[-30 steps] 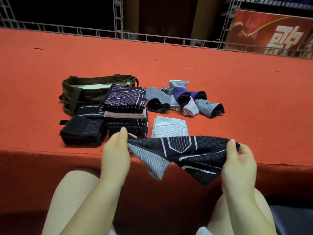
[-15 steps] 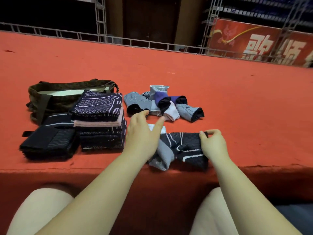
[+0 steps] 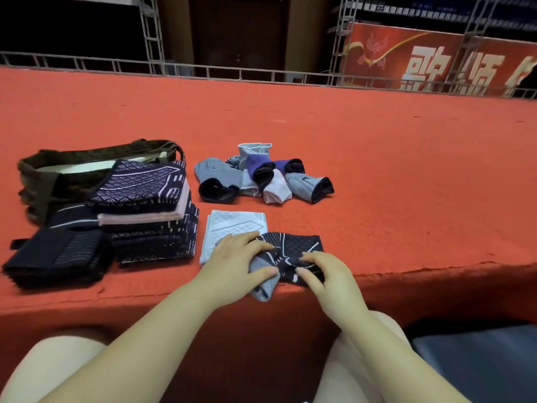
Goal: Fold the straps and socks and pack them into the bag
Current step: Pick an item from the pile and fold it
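both hands rest on a black patterned strap at the near edge of the red carpeted platform. left hand: fingers fairly straight and spread, lying flat on the strap's left part, thumb stretched along its grey underside. right hand: fingers bent at the knuckles with tips pressing down on the strap's right part; whether they pinch the fabric cannot be told. strap lies crumpled between the hands, one grey corner hanging over the platform edge. head view, further items: a folded light grey strap lies flat just behind the left hand, partly under the black one. to its left stands a stack of folded dark straps with one pale pink layer in it, and left again a lower pile of black folded straps. behind these stacks sits the olive-brown bag, mouth open, pale lining showing. a heap of rolled socks, grey, purple, black and pale pink, lies behind the grey strap, apart from it.
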